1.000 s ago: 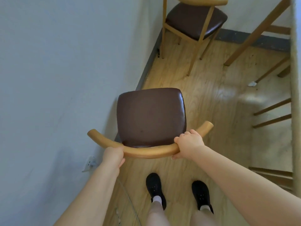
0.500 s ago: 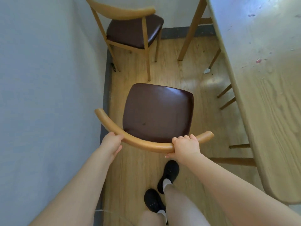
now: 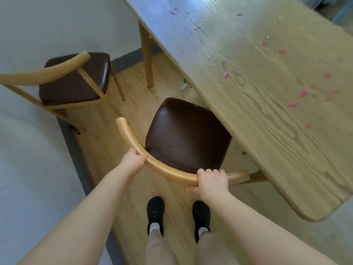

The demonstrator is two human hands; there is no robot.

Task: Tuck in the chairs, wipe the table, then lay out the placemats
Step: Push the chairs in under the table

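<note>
Both hands (image 3: 213, 183) on chair (image 3: 186, 136) backrest

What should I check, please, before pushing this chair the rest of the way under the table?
1. Both hands on the backrest: ok. The left hand and right hand grip the curved backrest.
2. Seat lined up with the table edge: ok. The near chair's seat already has its far corner under the table.
3. Table leg clear of the path: ok. The visible table leg stands off to the left of the seat.
4. Floor under the table clear: cannot tell, hidden by the tabletop.
5. Second chair out of the way: ok, by the wall.
</note>
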